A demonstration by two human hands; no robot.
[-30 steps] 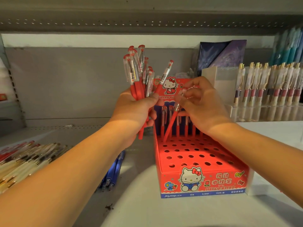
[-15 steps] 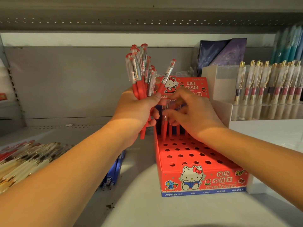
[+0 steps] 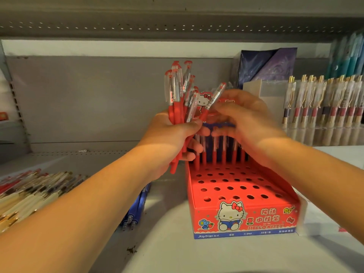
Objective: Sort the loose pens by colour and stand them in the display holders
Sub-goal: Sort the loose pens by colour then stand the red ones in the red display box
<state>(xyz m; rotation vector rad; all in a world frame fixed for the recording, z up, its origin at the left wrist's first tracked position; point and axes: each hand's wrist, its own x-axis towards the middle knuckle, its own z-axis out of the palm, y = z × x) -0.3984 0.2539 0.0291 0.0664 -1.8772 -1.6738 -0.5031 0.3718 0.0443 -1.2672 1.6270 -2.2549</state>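
the red pens [image 3: 178,95] in my left hand [image 3: 167,134] have clear glossy plastic barrels and matt red rubbery-looking grips. the display box [image 3: 244,217] looks like printed card, slightly shiny. the shelf [image 3: 177,251] is smooth, matt painted metal.

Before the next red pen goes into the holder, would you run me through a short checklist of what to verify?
1. Bundle of red pens secure in the left hand: ok, fist closed around the barrels.
2. Right hand has one pen singled out: cannot tell, it is blurred; its fingers meet the slanted pen.
3. Free holes in the red display holder: ok, the front rows are open.
4. Back row filled in order: ok, pens stand upright there.
5. Colour match: ok, held pens are red like those standing.
6. Blue pens kept apart: ok, lying on the shelf beside the holder.
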